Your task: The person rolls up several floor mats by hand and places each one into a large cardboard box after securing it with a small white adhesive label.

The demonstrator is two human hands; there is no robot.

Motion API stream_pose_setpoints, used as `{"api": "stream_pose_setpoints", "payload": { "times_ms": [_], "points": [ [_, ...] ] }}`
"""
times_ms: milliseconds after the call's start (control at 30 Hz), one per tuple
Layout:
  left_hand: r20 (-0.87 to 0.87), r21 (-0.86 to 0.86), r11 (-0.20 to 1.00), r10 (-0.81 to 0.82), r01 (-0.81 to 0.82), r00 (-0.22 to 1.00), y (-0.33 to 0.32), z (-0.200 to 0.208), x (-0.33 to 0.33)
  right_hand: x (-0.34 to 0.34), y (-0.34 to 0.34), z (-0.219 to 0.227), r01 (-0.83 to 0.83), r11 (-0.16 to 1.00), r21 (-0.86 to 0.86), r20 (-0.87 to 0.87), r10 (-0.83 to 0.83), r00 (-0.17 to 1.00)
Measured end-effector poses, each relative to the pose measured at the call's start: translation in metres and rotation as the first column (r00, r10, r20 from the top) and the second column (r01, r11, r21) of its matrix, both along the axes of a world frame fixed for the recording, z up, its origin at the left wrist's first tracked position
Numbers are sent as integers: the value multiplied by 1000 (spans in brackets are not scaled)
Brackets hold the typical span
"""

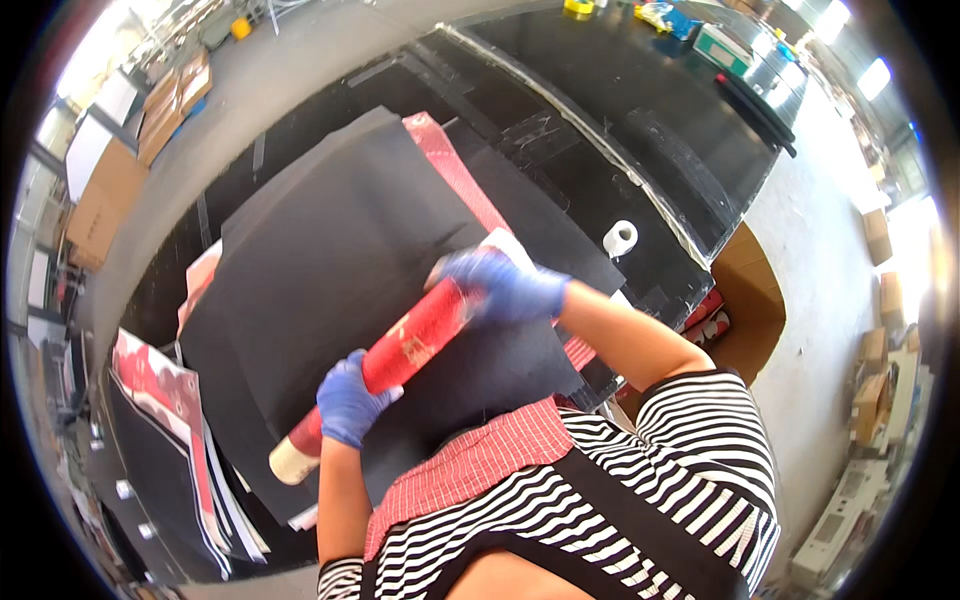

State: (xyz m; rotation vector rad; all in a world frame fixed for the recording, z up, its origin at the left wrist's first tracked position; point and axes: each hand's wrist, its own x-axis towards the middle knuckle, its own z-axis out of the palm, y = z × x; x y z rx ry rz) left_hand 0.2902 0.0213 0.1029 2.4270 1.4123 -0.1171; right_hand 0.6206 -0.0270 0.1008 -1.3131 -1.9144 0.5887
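Wears a striped top [480, 503] nearest the camera. Holds a red roll [412, 340] slantwise over black sheets [300, 250] on a dark table [690, 120]. Clamps the gloved left hand [348, 400] around its lower part; has the gloved right hand [505, 285] at the upper end, too blurred to tell whether closed.

Hands: two, left hand [350, 398] and right hand [505, 287]. Blue gloves [346, 410]: two, one per hand. Red roll [415, 340] held: one. White roll [621, 238] on bench [665, 165]: one. Green box [722, 50], far end: one. Open cardboard box [755, 290] beside bench: one. Patterned rolls [712, 328] inside: seemingly two, partly hidden. Black sheets [320, 250], stacked: more than one.
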Motion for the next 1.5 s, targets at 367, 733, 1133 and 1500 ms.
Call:
{"api": "stream_pose_setpoints", "payload": {
  "times_ms": [367,733,1133,1500],
  "points": [
    [19,139,989,40,-42,999,-24,-9,-8,334,-106,-151,713,459,-530,477,-534,698],
    [-103,-99,982,148,-158,984,-12,-1,-23,52,-21,31,243,955,-170,-520,-296,801],
    [783,-473,879,385,65,488,13,-21,-43,-189,57,-51,233,947,-221,-588,-320,743],
    [218,-213,965,201,-155,955,50,-16,-27,-148,6,-51,74,997,-18,-699,-66,712]
  ]
}}
